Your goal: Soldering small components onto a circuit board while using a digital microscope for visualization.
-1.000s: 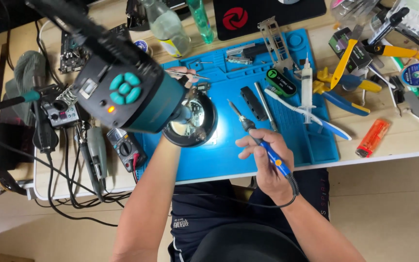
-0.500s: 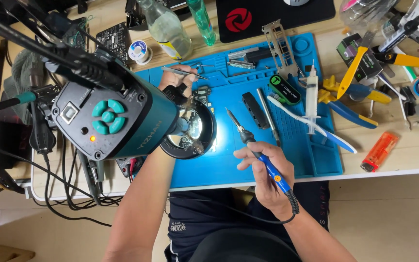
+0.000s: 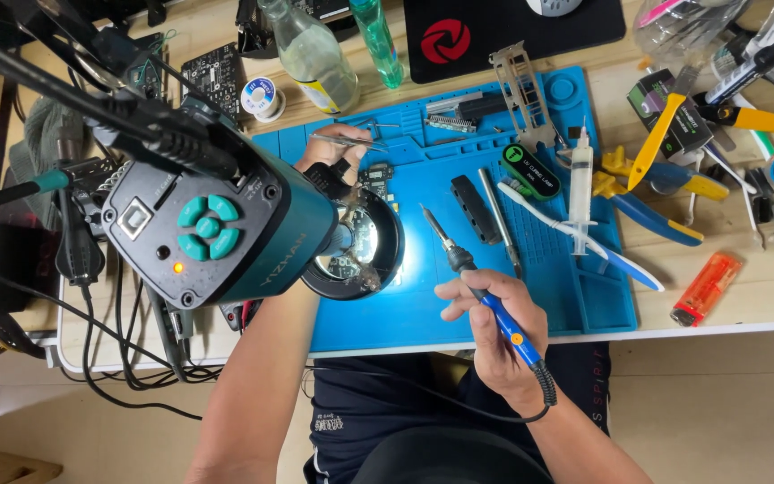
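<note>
My right hand (image 3: 493,324) grips a blue-handled soldering iron (image 3: 468,273), its tip pointing up-left over the blue work mat (image 3: 459,296). My left hand (image 3: 331,148) holds metal tweezers (image 3: 348,139) near the mat's top left, just above a small circuit board (image 3: 374,179). A teal microscope camera head (image 3: 217,237) with a lit ring light (image 3: 360,251) hangs over the board and hides my left forearm and part of the board.
On the mat lie a syringe (image 3: 580,188), a toothbrush (image 3: 575,235), a black block (image 3: 475,208) and a round tin (image 3: 530,172). An orange lighter (image 3: 706,287), yellow and blue pliers (image 3: 665,179), bottles (image 3: 315,54) and a solder spool (image 3: 262,97) lie around. Cables (image 3: 109,350) hang left.
The view has shifted, so the microscope head sits further left and lower in frame. My right hand with the soldering iron stays over the mat; my left hand with tweezers has come into sight.
</note>
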